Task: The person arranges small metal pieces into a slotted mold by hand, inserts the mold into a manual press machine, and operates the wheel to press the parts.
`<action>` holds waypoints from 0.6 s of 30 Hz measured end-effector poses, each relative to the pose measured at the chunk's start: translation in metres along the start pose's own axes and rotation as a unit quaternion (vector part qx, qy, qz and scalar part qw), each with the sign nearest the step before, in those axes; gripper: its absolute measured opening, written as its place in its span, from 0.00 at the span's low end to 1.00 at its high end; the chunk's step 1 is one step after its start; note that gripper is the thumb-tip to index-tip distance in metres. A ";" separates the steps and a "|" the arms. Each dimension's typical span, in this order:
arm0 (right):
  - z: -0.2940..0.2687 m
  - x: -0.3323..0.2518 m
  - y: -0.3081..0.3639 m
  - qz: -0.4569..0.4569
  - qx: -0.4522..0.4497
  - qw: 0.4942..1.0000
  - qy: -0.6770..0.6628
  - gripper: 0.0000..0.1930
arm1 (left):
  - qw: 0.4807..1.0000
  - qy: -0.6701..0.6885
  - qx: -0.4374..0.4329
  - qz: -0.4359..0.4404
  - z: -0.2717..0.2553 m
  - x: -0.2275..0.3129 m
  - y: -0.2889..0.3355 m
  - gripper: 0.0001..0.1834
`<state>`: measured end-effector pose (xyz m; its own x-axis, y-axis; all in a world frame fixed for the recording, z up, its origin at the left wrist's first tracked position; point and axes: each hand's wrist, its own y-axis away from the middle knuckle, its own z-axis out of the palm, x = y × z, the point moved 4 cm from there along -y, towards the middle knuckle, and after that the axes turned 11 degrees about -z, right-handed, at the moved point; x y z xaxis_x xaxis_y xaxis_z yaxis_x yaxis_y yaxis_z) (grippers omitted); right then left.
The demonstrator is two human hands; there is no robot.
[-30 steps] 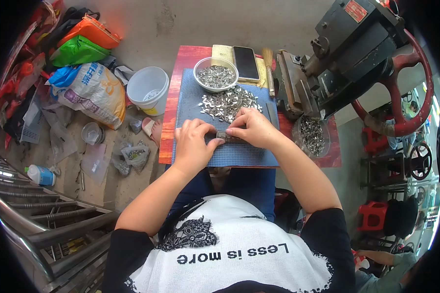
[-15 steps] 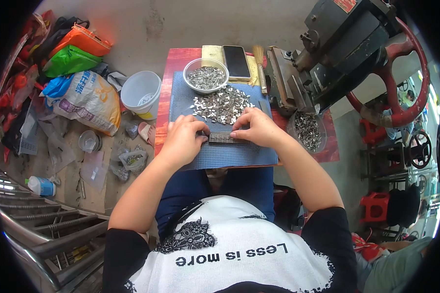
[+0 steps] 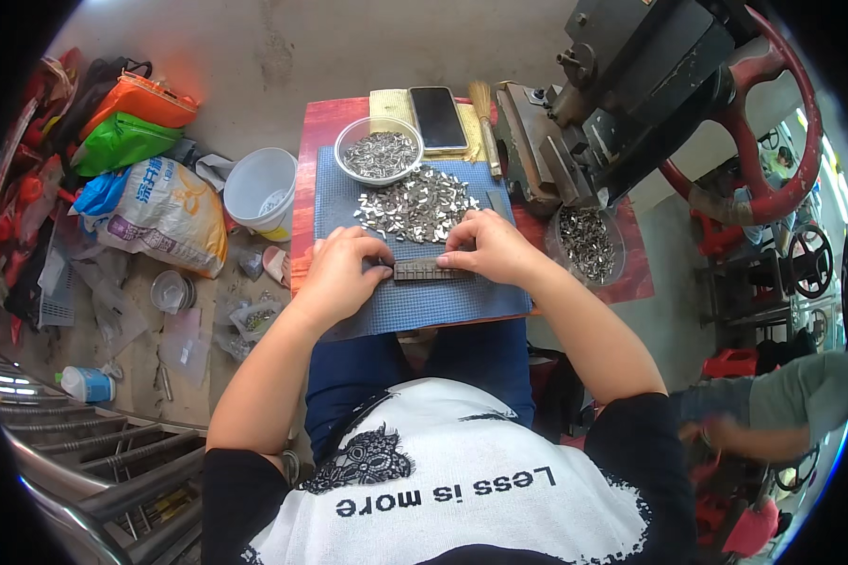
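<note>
A dark slotted metal block (image 3: 422, 270) lies on the blue ribbed mat (image 3: 386, 315) near the front of the small table. My left hand (image 3: 341, 271) is closed at its left end, thumb and fingertips against it. Over its right part, my right hand (image 3: 492, 247) has thumb and forefinger brought together at the upper edge; anything between those fingertips is too small to make out. Just beyond the block spreads a loose pile of small shiny metal pieces (image 3: 419, 205). Behind the pile stands a clear round bowl (image 3: 337, 151) holding more such pieces.
A phone (image 3: 438, 120) lies on a yellow cloth (image 3: 386, 102), beside a brush (image 3: 483, 118). At right stand a machine with a red handwheel (image 3: 773, 221) and another tub of metal pieces (image 3: 586, 243). A white bucket (image 3: 259, 188) and sacks (image 3: 165, 207) are left. Another person (image 3: 791, 405) is at far right.
The view has shifted slightly, and both hands stay at the block, their fingers barely moved. Another person's arm and body have come further into view at the right.
</note>
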<state>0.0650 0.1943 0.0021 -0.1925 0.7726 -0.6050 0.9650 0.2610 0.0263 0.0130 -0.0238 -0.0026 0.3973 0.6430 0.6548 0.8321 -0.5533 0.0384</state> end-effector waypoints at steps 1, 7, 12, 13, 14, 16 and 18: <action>0.002 0.000 0.000 0.006 0.009 1.000 0.005 0.14 | 1.000 0.000 0.000 0.000 0.000 -0.001 0.000 0.08; 0.011 -0.005 0.001 -0.016 0.062 0.997 0.035 0.17 | 1.000 0.002 0.010 0.019 0.001 -0.002 0.002 0.06; 0.006 0.001 0.003 -0.001 0.037 0.999 -0.006 0.14 | 0.999 -0.008 0.037 0.038 0.003 -0.001 0.005 0.05; 0.007 0.002 0.004 -0.005 0.037 0.999 -0.002 0.14 | 0.999 -0.008 0.038 0.037 0.004 0.000 0.006 0.05; 0.007 0.002 0.004 -0.009 0.037 0.999 0.002 0.14 | 0.999 -0.012 0.042 0.032 0.005 0.000 0.007 0.05; 0.010 -0.002 0.005 -0.014 0.047 0.999 0.008 0.13 | 0.998 -0.017 0.047 0.027 0.006 0.000 0.008 0.05; 0.012 -0.006 0.003 -0.019 0.057 0.998 0.014 0.13 | 0.998 -0.008 0.055 0.030 0.005 0.000 0.008 0.05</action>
<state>0.0711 0.1841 -0.0038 -0.2331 0.7792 -0.5818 0.9705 0.2246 -0.0881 0.0220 -0.0257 -0.0062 0.4529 0.6190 0.6417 0.8438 -0.5301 -0.0842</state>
